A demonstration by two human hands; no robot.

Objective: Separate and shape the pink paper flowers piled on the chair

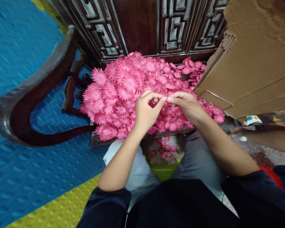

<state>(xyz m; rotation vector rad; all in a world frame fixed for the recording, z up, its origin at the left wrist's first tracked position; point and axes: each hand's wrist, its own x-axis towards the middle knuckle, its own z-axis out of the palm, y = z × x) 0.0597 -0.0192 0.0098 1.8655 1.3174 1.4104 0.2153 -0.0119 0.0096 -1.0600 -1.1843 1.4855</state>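
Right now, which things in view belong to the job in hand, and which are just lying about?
In the job:
left hand and right hand, meeting in a pinch; anything held is too small to make out
pink flower pile beneath them

Apparently just lying about:
cardboard at right
small white packet
loose flowers on the floor

Around the grip (165,98), the flowers (129,85) were bright pink with finely rayed petals, deepening to rose behind it on the right. Left of the grip, the armrest (35,82) was dark brown and the mat (16,57) blue, patterned with raised dashes, its strip (57,202) yellow; right of it, the cardboard (258,63) was plain tan. Beyond the grip, the panel (137,27) was reddish brown between angular fretwork (106,47).
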